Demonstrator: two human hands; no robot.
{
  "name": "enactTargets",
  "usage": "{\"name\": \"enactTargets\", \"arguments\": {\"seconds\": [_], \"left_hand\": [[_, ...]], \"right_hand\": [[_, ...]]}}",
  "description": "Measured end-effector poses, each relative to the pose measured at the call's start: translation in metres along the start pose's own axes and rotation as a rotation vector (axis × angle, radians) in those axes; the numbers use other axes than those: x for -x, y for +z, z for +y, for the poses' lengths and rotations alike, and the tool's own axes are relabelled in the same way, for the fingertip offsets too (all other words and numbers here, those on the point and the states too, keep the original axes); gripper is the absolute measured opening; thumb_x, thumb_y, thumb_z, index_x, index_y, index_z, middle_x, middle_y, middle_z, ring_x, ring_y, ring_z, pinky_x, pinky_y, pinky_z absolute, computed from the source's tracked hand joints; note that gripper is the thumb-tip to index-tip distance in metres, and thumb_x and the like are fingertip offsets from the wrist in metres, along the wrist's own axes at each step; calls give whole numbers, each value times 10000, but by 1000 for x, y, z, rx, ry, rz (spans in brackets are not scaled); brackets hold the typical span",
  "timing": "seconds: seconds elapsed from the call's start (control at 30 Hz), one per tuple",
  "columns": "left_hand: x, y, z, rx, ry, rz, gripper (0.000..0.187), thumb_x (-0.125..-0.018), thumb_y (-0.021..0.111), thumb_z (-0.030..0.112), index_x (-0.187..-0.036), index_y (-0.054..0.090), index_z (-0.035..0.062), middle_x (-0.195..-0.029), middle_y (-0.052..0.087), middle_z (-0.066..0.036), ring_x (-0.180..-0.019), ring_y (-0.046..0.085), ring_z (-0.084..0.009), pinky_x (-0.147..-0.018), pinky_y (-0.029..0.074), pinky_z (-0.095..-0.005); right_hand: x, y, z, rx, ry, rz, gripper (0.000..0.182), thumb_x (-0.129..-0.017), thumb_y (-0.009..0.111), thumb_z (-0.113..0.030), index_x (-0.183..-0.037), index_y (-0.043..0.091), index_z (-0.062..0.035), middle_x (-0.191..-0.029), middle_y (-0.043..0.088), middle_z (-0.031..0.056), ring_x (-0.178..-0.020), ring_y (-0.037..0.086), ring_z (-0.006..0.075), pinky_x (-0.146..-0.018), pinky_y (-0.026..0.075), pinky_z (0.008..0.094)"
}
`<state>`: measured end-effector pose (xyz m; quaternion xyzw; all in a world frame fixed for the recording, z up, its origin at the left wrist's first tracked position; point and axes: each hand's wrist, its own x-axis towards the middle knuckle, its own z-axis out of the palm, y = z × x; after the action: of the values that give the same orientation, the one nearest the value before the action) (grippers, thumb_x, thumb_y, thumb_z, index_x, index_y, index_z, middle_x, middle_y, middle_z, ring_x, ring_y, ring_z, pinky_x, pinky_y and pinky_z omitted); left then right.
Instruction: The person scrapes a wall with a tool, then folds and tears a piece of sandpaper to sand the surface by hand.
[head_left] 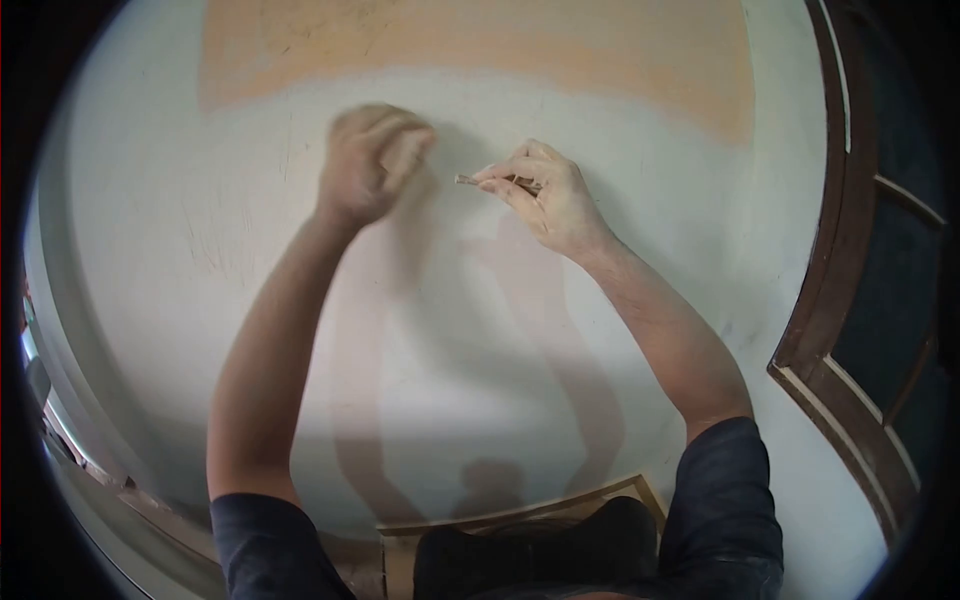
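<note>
Both of my hands are raised against a pale wall. My right hand pinches a small thin tool between thumb and fingers, its tip pointing left and close to the wall. My left hand is blurred by motion, fingers curled into a loose fist just left of the tool's tip; whether it holds anything cannot be made out. The shadows of both arms fall on the wall below the hands.
An orange-tan painted band runs across the wall above the hands. A dark wooden window frame with glass panes stands at the right. A wooden edge shows at the bottom near my dark-sleeved arms.
</note>
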<state>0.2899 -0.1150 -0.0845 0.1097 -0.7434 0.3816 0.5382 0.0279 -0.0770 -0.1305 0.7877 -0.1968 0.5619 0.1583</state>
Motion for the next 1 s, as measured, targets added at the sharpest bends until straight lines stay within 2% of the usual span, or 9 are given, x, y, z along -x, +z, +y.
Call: {"name": "enactTargets", "arguments": {"seconds": [0.07, 0.17, 0.3, 0.33, 0.5, 0.6, 0.67, 0.77, 1.0], "left_hand": [[-11, -9, 46, 270, -121, -201, 194, -988, 700, 206, -963, 747, 19, -979, 749, -127, -961, 678, -307, -943, 479, -421], [-29, -23, 87, 320, -63, -152, 214, -991, 713, 229, -926, 737, 26, -937, 751, -116, -885, 666, -288, -926, 475, -416], [-14, -37, 100, 498, -302, -283, 260, -1011, 713, 250, -891, 717, 19, -802, 699, -77, -788, 610, -179, -836, 481, -361], [-9, -39, 101, 609, -418, -305, 272, -1017, 712, 253, -889, 714, 13, -760, 675, -64, -766, 584, -144, -802, 480, -341], [12, -34, 98, 687, -447, -273, 291, -1016, 718, 252, -877, 707, -3, -730, 644, -57, -752, 565, -129, -748, 479, -320], [14, -28, 113, 647, -382, -273, 288, -999, 734, 244, -863, 700, -8, -715, 650, -83, -723, 581, -154, -721, 479, -334], [9, -26, 130, 561, -321, -297, 286, -988, 742, 236, -850, 692, -9, -708, 653, -98, -709, 587, -167, -702, 476, -342], [5, -26, 152, 468, -328, -306, 289, -973, 744, 207, -796, 655, -3, -699, 655, -118, -679, 600, -217, -669, 465, -370], [26, -17, 157, 272, -133, -204, 241, -984, 676, 139, -788, 587, 29, -695, 655, -106, -636, 643, -286, -626, 460, -413]], "right_hand": [[4, -16, -17, -92, 128, -55, 132, -1020, 695, -84, -1105, 796, -82, -892, 634, -18, -782, 546, 67, -680, 464, 243], [5, -42, -51, -350, 357, -80, 163, -1022, 709, -121, -1138, 781, -30, -951, 682, 8, -722, 537, 64, -672, 460, 252], [27, -70, -74, -329, 554, -183, 206, -1034, 685, -113, -1198, 760, -13, -976, 723, 20, -750, 591, 77, -692, 473, 259], [33, -74, -73, -264, 482, -177, 237, -1020, 701, -113, -1234, 749, -25, -949, 724, 21, -778, 617, 89, -716, 479, 260], [47, -92, -80, 124, 198, -238, 324, -951, 779, -131, -1269, 741, -80, -930, 729, 33, -886, 684, 176, -841, 506, 329], [52, -88, -94, 267, 46, -210, 199, -903, 810, -132, -1096, 760, -114, -1074, 725, 21, -1027, 653, 220, -918, 496, 407], [63, -92, -100, 753, -99, -184, 154, -868, 837, -188, -925, 706, -129, -1266, 674, -11, -1164, 589, 239, -948, 482, 474], [84, -95, -106, 745, -98, -304, 210, -837, 848, -218, -896, 661, -141, -1390, 606, 10, -1223, 554, 231, -976, 474, 483], [100, -74, -99, 778, -60, -247, 284, -867, 792, -221, -1115, 685, -134, -1449, 566, 107, -1345, 516, 331, -1067, 451, 525]]}}
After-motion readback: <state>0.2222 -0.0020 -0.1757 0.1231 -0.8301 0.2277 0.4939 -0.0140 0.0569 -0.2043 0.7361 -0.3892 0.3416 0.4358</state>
